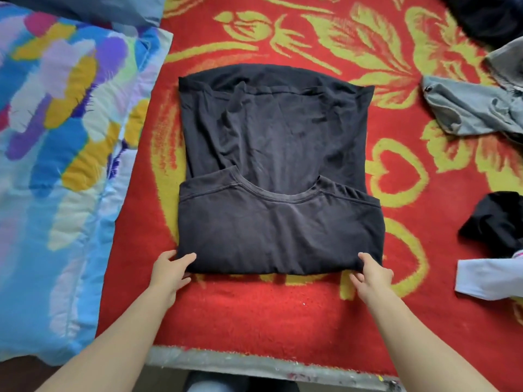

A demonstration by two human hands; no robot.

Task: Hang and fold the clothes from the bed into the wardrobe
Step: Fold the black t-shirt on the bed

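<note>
A black T-shirt (277, 171) lies flat on the red and yellow blanket (254, 312), its sides folded in and its collar end folded up over the body towards me. My left hand (171, 271) pinches the near left corner of the fold, thumb on top of the cloth. At the near right corner my right hand (372, 274) pinches the fold the same way, thumb on top and fingers below the edge.
A blue multicoloured quilt (56, 165) covers the left of the bed. Loose clothes lie at the right: a grey garment (475, 108), a black one (495, 222), a white one (486, 278) and a dark pile (486, 18). The bed's grey near edge (268, 366) runs below.
</note>
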